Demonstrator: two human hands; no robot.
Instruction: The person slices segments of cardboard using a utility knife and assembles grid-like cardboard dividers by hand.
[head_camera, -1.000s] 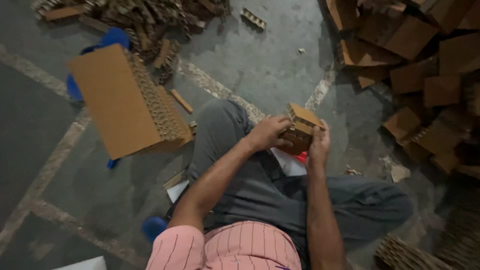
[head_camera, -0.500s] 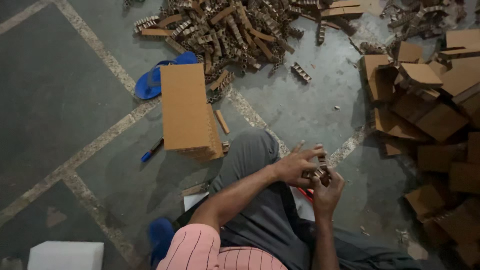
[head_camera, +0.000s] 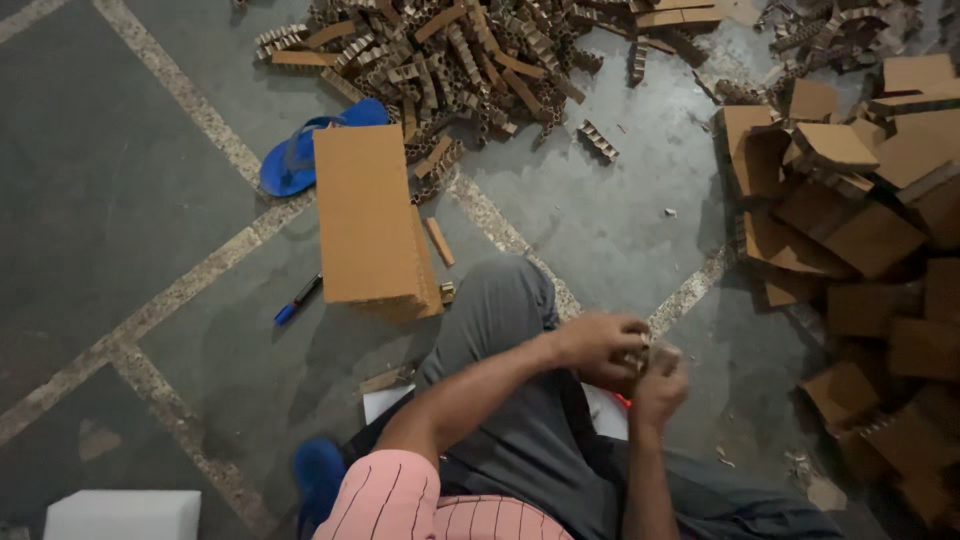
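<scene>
Two hands meeting over the lap: left hand (head_camera: 598, 345) and right hand (head_camera: 660, 385), fingers of both closed on a small cardboard piece (head_camera: 640, 358), mostly hidden between them. Cardboard block (head_camera: 368, 220) at ten o'clock on the floor, blue marker (head_camera: 298, 299) beside it, strip heap (head_camera: 470, 50) at twelve, cardboard pile (head_camera: 860, 220) at three.

Small brown honeycomb cardboard piece (head_camera: 640, 358), blurred, mostly hidden between both hands above lap.

Materials we see beside the cardboard block (head_camera: 368, 215)

Matt brown corrugated cardboard strips (head_camera: 450, 50) behind it; rough grey concrete floor (head_camera: 120, 180) beneath; blue rubbery sandal (head_camera: 300, 150) alongside.
</scene>
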